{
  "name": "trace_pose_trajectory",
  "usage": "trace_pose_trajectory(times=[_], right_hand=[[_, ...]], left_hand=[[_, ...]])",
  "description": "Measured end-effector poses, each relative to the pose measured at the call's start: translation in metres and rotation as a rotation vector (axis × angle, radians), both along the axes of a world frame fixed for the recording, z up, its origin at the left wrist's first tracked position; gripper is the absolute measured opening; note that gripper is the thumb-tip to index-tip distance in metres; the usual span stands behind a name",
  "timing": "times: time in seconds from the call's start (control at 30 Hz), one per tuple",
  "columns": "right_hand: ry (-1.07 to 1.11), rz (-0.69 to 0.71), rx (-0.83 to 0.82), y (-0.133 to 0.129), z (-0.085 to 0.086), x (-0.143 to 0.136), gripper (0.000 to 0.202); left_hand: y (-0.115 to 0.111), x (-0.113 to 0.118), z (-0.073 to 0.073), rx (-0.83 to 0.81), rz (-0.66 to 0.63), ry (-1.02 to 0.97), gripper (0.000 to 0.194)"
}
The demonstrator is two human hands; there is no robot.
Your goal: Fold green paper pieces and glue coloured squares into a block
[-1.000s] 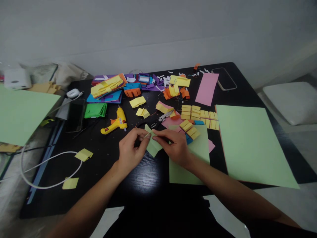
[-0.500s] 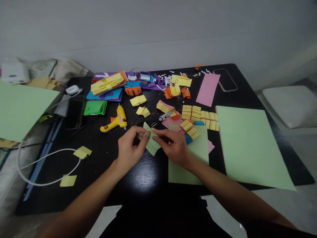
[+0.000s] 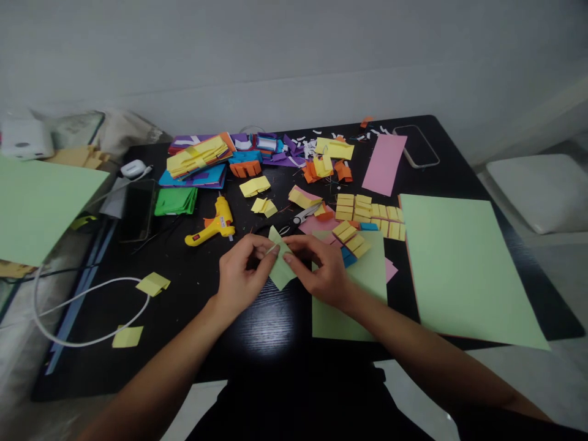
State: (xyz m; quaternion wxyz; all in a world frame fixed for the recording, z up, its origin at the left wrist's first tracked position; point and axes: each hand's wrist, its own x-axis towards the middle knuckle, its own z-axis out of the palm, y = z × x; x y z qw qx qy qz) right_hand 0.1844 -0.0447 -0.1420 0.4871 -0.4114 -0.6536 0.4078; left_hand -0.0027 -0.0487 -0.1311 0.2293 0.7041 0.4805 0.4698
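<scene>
Between my two hands, above the black table, is a small piece of light green paper (image 3: 281, 274) with creases in it. My left hand (image 3: 243, 267) pinches its left edge between thumb and fingers. On the opposite edge, my right hand (image 3: 318, 266) grips with thumb and forefinger. Fingers cover parts of both edges. Just behind the paper lie scissors (image 3: 303, 216), their blades partly hidden. A larger green sheet (image 3: 346, 318) lies under my right wrist, with folded yellow paper pieces (image 3: 351, 239) on its far end.
A yellow glue gun (image 3: 214, 223) lies left of my hands. Coloured paper stacks (image 3: 199, 159) and white scraps line the back. Large green sheets (image 3: 468, 269) overhang the right front edge. A white cable (image 3: 82, 340) loops at left; a phone (image 3: 420, 147) lies back right.
The green paper has turned slightly between my hands, and the fingers of my right hand have curled in a little. The objects on the table stay where they were.
</scene>
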Motion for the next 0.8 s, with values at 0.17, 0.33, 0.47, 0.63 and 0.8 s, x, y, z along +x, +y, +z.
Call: trace_pose_trajectory(times=[0.17, 0.33, 0.47, 0.63, 0.8], right_hand=[[0.069, -0.005, -0.068, 0.0010, -0.0032, -0.0035, 0.017], [0.078, -0.010, -0.071, 0.0018, -0.0062, -0.0032, 0.015], [0.088, -0.036, -0.072, 0.0029, -0.0089, -0.0034, 0.015], [0.057, -0.042, -0.056, 0.0038, -0.0100, -0.0035, 0.014], [0.009, -0.045, -0.018, 0.0034, -0.0098, -0.0034, 0.016]], left_hand=[[-0.0002, -0.0010, -0.0004, 0.025, -0.038, 0.041, 0.005], [0.0000, -0.0009, 0.0008, 0.039, -0.031, 0.062, 0.003], [0.0001, -0.0005, 0.0016, 0.032, -0.037, 0.069, 0.011], [0.0002, -0.0007, -0.0009, 0.009, -0.045, 0.065, 0.012], [0.0002, -0.0009, -0.0027, -0.002, -0.054, 0.074, 0.014]])
